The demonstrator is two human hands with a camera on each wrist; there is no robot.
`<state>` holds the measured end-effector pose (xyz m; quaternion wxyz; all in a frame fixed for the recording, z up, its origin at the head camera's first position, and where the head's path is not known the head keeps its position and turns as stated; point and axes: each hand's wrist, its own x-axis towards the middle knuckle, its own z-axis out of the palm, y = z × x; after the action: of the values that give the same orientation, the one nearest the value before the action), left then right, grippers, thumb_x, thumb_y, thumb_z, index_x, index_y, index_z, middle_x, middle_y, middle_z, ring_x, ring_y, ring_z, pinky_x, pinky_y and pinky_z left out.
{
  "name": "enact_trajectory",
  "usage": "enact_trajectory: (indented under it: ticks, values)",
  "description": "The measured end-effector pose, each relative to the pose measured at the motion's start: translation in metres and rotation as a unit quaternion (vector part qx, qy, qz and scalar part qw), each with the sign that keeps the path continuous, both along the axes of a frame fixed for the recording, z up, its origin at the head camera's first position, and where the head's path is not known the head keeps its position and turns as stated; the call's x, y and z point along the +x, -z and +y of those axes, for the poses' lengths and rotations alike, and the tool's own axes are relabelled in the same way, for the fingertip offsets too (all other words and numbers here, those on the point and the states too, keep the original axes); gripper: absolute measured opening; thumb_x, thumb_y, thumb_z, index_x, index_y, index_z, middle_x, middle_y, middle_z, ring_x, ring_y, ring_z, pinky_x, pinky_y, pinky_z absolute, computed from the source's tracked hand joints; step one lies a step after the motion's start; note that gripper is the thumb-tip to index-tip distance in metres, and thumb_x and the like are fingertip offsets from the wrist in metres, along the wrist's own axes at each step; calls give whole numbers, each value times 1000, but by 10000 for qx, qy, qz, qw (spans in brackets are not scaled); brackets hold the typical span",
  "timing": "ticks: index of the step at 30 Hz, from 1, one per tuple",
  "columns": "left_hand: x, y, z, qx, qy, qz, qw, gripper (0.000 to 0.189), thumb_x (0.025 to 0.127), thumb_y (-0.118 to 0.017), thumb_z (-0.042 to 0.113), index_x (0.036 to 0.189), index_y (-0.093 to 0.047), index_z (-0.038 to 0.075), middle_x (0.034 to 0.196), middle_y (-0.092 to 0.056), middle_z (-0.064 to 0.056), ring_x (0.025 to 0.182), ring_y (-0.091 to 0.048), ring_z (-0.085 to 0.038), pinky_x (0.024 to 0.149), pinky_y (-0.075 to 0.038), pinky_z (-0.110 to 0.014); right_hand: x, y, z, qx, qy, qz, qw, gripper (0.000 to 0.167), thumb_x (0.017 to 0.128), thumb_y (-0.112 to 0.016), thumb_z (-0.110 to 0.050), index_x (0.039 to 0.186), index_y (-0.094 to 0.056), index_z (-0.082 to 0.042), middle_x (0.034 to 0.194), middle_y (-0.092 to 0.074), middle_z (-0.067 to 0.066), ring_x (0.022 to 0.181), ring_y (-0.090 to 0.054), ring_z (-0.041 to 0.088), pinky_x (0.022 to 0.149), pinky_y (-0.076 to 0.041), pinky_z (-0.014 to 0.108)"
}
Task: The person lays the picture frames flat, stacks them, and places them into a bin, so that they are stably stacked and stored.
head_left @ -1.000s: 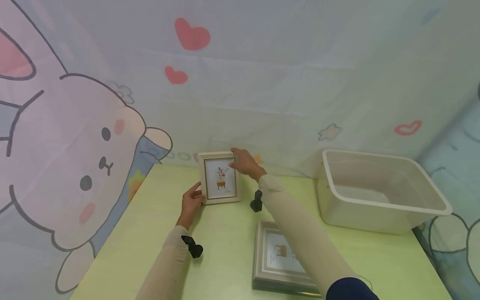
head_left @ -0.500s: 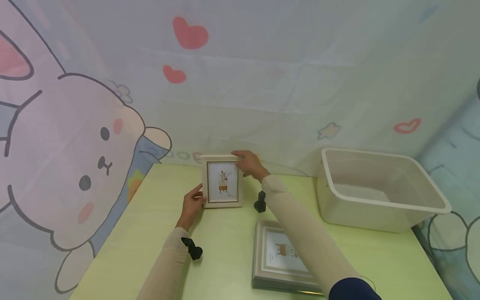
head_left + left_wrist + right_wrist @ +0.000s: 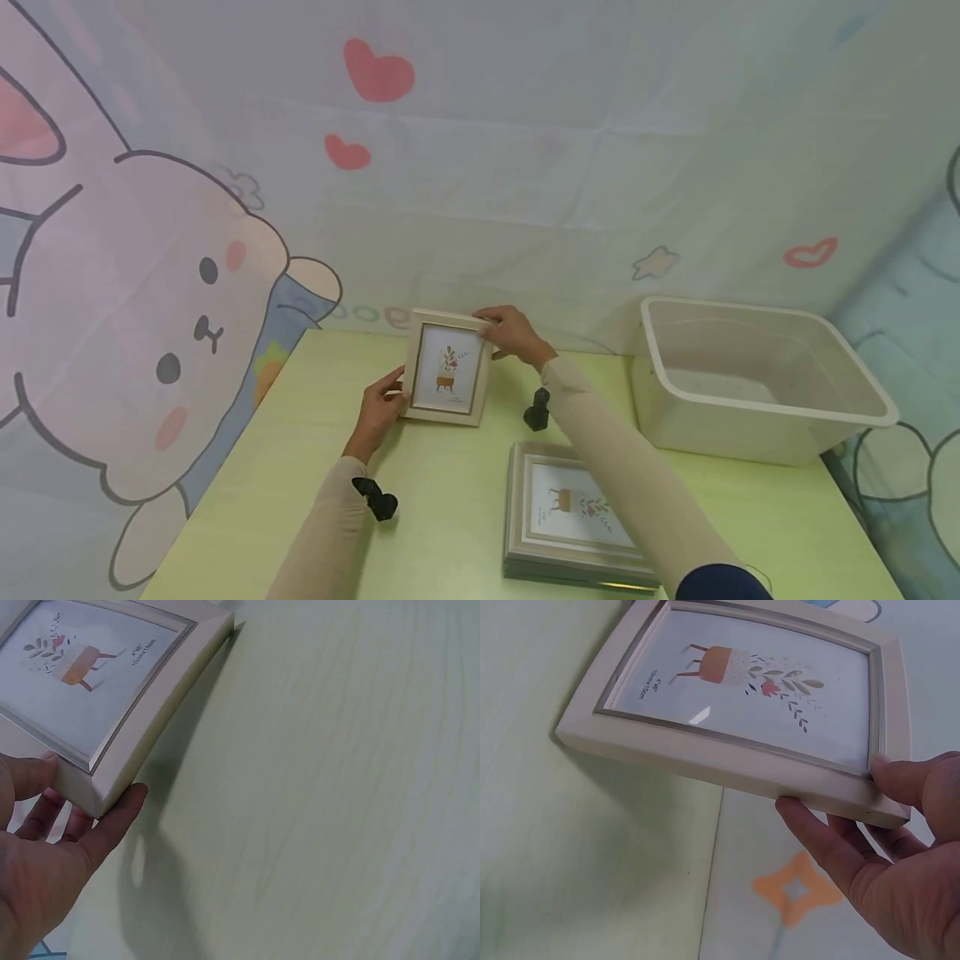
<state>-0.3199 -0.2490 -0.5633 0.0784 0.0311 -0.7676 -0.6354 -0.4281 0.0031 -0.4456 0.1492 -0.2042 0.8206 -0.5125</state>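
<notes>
Between both hands a cream picture frame (image 3: 448, 367) with a gold inner edge and a plant print stands near the back of the table, tilted a little clockwise. My left hand (image 3: 377, 414) grips its lower left corner; in the left wrist view the thumb (image 3: 34, 774) lies on the front and the other fingers go under and behind. My right hand (image 3: 517, 335) pinches the upper right corner, thumb (image 3: 904, 780) on the front. In the right wrist view the picture frame (image 3: 727, 757) shows its lower corner close over the table.
A stack of similar picture frames (image 3: 555, 546) lies flat at the front, partly hidden by the right sleeve (image 3: 626, 483). At the back right stands a white plastic bin (image 3: 735, 429). Behind the yellow-green table (image 3: 300, 467) hangs a printed cloth (image 3: 525, 167).
The picture frame has shifted slightly right and toward me, and turned from nearly straight to a clockwise tilt. My right hand has moved right and down with it; both hands keep their hold.
</notes>
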Motion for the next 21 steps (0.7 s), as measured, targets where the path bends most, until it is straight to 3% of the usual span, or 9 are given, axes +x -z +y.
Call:
enact_trajectory:
  ticks: [3,6,9,13,16,21]
  values:
    - [2,-5,0,-27,74,40,10000,54,96,-51,-7,148,-47,5,119,-55,-27,84,-55,-14,57,-42,-26,2,1,8,-253,-17,-214,9994,43,100,-56,-5,143,-52,-4,137,-54,27,115,-63,44,81,-61,47]
    - [4,-12,1,-33,150,49,9999,53,96,-51,-7,147,-48,5,118,-54,-25,87,-57,-14,59,-49,-28,3,2,17,-517,-56,-431,9977,43,100,-56,-4,143,-52,-2,137,-53,28,115,-63,45,82,-60,49]
    - [5,-19,2,28,308,-12,9995,52,97,-52,-5,148,-48,6,118,-52,-23,91,-60,-18,67,-60,-39,2,3,25,-655,-120,-529,9964,43,100,-56,-4,143,-52,-1,136,-52,28,112,-64,44,81,-61,48]
    - [8,-29,3,42,562,-118,9983,51,98,-55,-3,148,-49,8,118,-51,-23,98,-63,-23,78,-59,-57,2,-1,36,-661,-266,-579,9958,42,100,-57,-3,142,-52,0,134,-54,30,110,-65,42,80,-61,47]
    - [11,-39,2,-44,790,-125,9968,52,98,-55,-3,148,-48,7,118,-51,-25,101,-65,-27,78,-59,-59,4,-6,43,-631,-384,-634,9953,41,99,-57,-3,140,-54,0,131,-56,30,107,-66,40,79,-61,47]
    - [17,-54,2,-206,1008,-150,9946,52,97,-56,-4,148,-48,5,119,-53,-27,107,-65,-32,75,-61,-51,7,-8,55,-597,-656,-656,9939,42,99,-58,-3,140,-54,0,129,-56,27,104,-66,35,82,-60,50]
